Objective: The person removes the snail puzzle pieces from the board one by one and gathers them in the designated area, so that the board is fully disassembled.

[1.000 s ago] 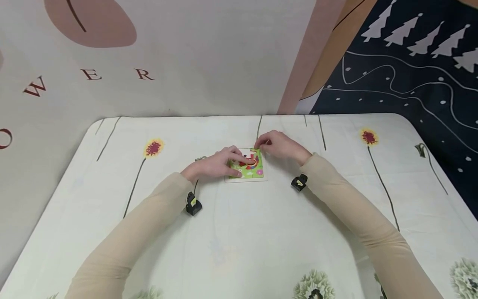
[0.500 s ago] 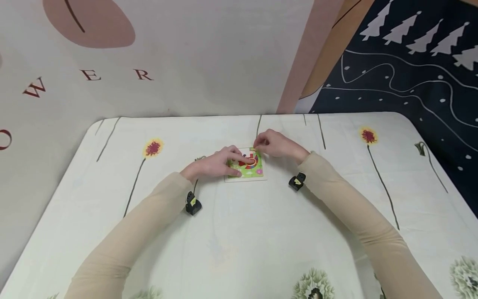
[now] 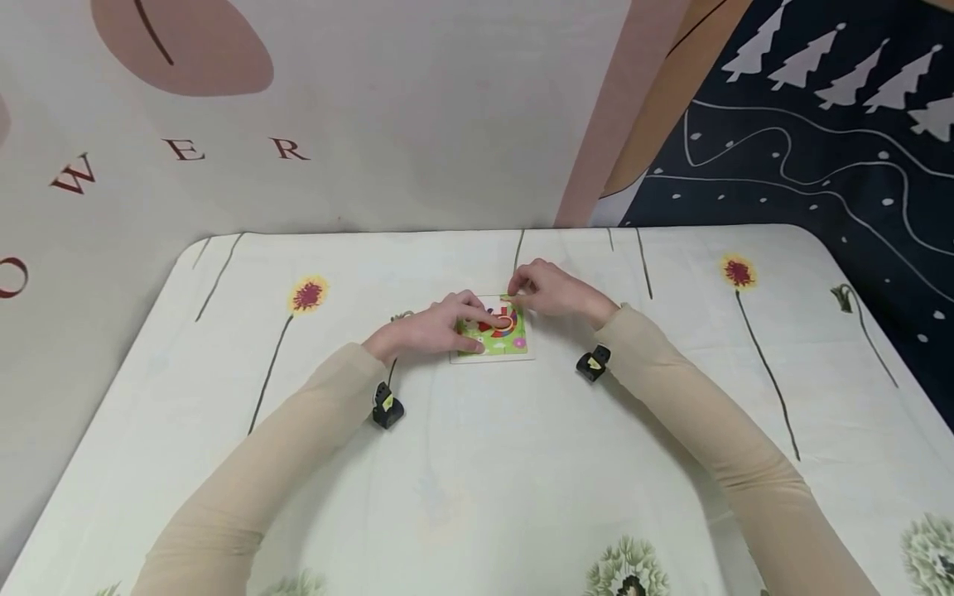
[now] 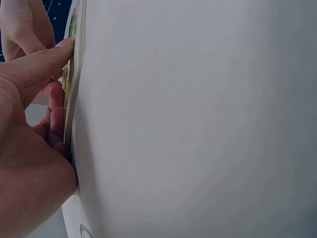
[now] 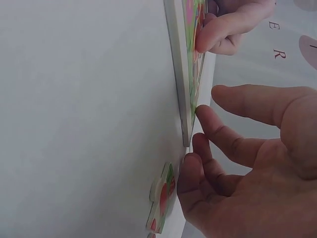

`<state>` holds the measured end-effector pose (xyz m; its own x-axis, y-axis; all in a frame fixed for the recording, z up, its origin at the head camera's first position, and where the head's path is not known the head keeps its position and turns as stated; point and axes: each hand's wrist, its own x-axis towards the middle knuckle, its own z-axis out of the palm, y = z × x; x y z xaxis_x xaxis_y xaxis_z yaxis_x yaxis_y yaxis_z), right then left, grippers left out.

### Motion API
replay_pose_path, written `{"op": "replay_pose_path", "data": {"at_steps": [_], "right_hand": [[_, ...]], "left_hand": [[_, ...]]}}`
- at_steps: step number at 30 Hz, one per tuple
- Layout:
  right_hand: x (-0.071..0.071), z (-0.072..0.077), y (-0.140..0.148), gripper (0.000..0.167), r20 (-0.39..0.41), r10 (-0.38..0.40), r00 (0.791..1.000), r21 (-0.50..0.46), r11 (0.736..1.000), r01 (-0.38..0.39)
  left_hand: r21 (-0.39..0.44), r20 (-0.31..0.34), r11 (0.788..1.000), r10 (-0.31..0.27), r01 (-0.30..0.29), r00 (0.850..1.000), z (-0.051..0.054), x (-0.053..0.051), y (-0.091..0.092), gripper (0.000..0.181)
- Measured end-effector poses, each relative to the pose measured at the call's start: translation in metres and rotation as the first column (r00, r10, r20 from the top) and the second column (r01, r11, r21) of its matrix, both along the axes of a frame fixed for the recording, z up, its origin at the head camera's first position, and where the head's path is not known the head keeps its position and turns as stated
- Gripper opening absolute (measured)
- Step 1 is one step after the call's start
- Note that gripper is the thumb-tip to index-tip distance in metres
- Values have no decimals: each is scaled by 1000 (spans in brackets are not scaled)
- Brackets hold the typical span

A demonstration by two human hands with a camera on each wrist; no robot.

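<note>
Resting on a puzzle [image 3: 501, 342] on the table [image 3: 484, 463], a left hand [image 3: 441, 325] spreads thumb and forefinger; a right hand [image 3: 555, 291], thumb apart from bent fingers [image 5: 230, 144], touches the far-right corner near a loose piece [image 5: 161, 199]

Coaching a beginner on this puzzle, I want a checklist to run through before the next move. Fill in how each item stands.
1. Board flat on the table: ok, it appears to lie level.
2. Left hand on the board: ok, it touches the top surface.
3. Right hand near the board: ok, it is at the far-right corner.
4. Right hand free of pieces: ok, none shows in it.
5. Loose piece put in: not ok, it lies on the table beside the board.
6. Placed pieces all seated flush: cannot tell, the hands cover part of the board.
</note>
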<state>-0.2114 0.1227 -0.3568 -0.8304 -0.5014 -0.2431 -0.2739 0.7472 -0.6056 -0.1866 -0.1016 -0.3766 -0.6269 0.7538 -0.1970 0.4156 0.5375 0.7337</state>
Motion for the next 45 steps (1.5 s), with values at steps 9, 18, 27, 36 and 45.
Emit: {"op": "replay_pose_path", "data": {"at_steps": [9,18,27,36,45], "right_hand": [[1,0,1,17,20,0,1000,-24,1000,1],[1,-1,1,18,49,-3,999,-55,998,6],[0,1,2,16,94,-5,996,-126,992,17],[0,-1,2,10,73,-37,997,-180,982,49],[2,-2,2,13,50,-60,997,-226,972,70]], "left_hand": [[18,27,1000,6,-6,1000,-2,0,0,50],[41,23,999,-1,0,1000,-4,-2,0,49],[40,29,999,1,-3,1000,-3,-2,-1,49],[33,24,999,-2,1,1000,-3,-3,0,48],[10,48,1000,-19,19,999,0,-4,0,49]]}}
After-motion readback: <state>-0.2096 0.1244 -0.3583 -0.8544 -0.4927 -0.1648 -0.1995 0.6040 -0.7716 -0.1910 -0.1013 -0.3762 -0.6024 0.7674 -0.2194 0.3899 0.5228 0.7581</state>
